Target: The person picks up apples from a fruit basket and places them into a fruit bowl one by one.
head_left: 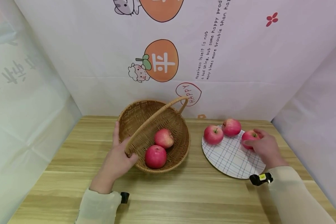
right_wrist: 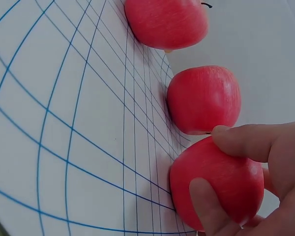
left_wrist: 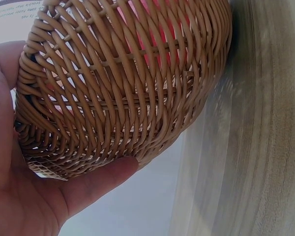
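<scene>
Pale sleeves come nearest to the camera, one on each arm, and at each wrist sits a small black device, the right one with a yellow label. Under them lies the wood-grained surface. Both hands are occupied. On the left side, the left hand grasps the rim of a brown woven basket near the foot of its arched handle, with the thumb on the inner side and other fingers against the outer wall. Inside the basket are two red apples, the nearer apple just beside the farther apple. To the right of the basket, and apart from it, is a round plate with blue crossing lines. At its right part the right hand grasps the right apple between thumb and fingers; whether this apple is lifted, I cannot tell. Along the far edge of the plate rest the left apple and the back apple. Behind everything stands a white backdrop, printed with orange fruits and a "HAPPY" heart.
</scene>
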Tool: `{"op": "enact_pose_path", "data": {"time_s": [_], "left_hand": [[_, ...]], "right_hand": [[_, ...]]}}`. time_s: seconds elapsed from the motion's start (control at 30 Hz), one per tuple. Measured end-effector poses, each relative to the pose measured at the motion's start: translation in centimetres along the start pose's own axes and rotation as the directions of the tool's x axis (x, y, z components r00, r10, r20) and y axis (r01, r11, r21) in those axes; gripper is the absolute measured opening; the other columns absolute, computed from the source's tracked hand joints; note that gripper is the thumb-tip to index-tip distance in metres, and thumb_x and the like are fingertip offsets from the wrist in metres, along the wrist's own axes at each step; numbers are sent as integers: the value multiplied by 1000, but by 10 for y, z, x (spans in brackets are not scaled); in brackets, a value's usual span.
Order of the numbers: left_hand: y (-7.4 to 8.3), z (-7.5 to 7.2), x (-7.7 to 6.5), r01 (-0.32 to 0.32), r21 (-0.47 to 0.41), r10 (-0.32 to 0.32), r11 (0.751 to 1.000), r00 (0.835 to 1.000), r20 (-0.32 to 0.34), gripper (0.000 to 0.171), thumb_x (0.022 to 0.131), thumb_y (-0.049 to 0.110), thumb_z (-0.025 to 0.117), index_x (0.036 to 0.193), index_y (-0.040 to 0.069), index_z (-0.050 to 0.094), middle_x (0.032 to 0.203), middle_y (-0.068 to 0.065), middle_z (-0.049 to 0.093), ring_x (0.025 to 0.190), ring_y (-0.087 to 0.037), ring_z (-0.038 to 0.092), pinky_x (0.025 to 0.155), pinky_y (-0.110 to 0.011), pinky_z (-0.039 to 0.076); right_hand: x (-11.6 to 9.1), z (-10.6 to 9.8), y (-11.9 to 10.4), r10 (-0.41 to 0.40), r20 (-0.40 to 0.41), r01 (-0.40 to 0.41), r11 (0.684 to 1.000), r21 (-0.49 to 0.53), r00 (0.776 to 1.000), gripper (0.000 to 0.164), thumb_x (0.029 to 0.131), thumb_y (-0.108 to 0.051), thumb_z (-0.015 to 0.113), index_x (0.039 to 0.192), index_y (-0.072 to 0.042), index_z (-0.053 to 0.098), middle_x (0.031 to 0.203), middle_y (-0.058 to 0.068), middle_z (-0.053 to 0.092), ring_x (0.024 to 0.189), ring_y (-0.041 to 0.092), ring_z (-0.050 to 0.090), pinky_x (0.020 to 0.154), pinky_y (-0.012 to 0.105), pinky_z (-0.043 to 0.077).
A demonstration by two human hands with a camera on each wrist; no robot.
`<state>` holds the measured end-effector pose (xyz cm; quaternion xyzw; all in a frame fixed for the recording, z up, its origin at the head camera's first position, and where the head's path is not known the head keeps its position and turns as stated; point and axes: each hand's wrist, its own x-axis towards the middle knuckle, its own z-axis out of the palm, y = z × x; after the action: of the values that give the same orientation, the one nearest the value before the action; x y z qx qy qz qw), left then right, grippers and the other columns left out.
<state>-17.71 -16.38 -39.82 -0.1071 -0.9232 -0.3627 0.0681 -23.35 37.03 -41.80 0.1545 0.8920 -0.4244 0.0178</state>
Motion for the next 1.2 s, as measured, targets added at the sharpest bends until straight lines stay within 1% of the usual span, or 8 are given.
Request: {"op": "enact_pose_path", "data": {"time_s": [0.23, 0.47, 0.7, 0.77, 0.9, 1.07, 1.13, 1.2], "left_hand": [[1, 0, 0, 5, 5, -5, 1000, 1000, 4, 68, 80, 12, 63, 146, 2, 48, 160, 13, -27, 51, -14, 46, 51, -33, 43], [2, 0, 0, 10, 4, -10, 1000, 1000, 5, 69, 80, 11, 64, 146, 2, 49, 159, 14, -27, 48, -14, 43, 49, -33, 42], [1, 0, 0, -3, 4, 3, 1000, 1000, -2, 68, 79, 11, 63, 145, 3, 50, 160, 13, -27, 49, -14, 44, 50, -33, 42], [1, 0, 0, -7, 4, 7, 1000, 1000, -6, 68, 79, 11, 64, 145, 4, 50, 160, 12, -27, 49, -14, 45, 50, -33, 43], [1, 0, 0, -10, 13, 10, 1000, 1000, -10, 67, 79, 12, 64, 145, 5, 51, 160, 12, -27, 52, -16, 48, 51, -33, 43], [2, -1, 0, -2, 21, 2, 1000, 1000, -4, 67, 79, 13, 64, 145, 4, 51, 160, 12, -27, 53, -15, 49, 52, -33, 43], [2, -1, 0, 0, 21, 0, 1000, 1000, 0, 67, 79, 13, 64, 145, 4, 51, 160, 12, -27, 52, -15, 48, 53, -33, 43], [2, -1, 0, 1, 17, -1, 1000, 1000, 3, 67, 80, 12, 64, 145, 3, 51, 160, 12, -27, 51, -15, 47, 52, -33, 43]], "right_hand": [[-1, -2, 3, 2, 11, -2, 1000, -23, 1000, 106, 83, -37, 78, 160, -9, 11, 154, 36, 21, 128, 54, 33, 101, 65, 33], [-6, -6, 4, -48, 63, 49, 999, -20, 997, 105, 86, -36, 76, 160, -6, 7, 154, 37, 17, 129, 54, 32, 103, 64, 31], [-11, -12, 4, -53, 105, 52, 998, 18, 993, 105, 90, -37, 73, 160, -7, 0, 150, 39, 22, 120, 48, 42, 85, 43, 51], [-12, -15, 4, -47, 114, 43, 998, 34, 992, 104, 91, -38, 72, 160, -7, 0, 149, 40, 22, 118, 48, 44, 83, 42, 54], [-15, -21, 5, -49, 104, 48, 999, 19, 993, 102, 92, -40, 69, 160, -7, 1, 151, 41, 17, 121, 52, 40, 82, 44, 55], [-21, -30, 3, -63, 99, 61, 998, 21, 993, 102, 93, -43, 67, 160, -8, -2, 154, 40, 6, 126, 56, 31, 87, 53, 51], [-26, -33, -1, -63, 89, 62, 998, 23, 994, 103, 92, -44, 68, 160, -11, -3, 156, 38, 1, 126, 56, 30, 84, 49, 53], [-32, -37, -6, -69, 63, 69, 998, 7, 996, 103, 91, -46, 68, 160, -16, -3, 155, 38, 4, 116, 55, 41, 75, 42, 55]]}}
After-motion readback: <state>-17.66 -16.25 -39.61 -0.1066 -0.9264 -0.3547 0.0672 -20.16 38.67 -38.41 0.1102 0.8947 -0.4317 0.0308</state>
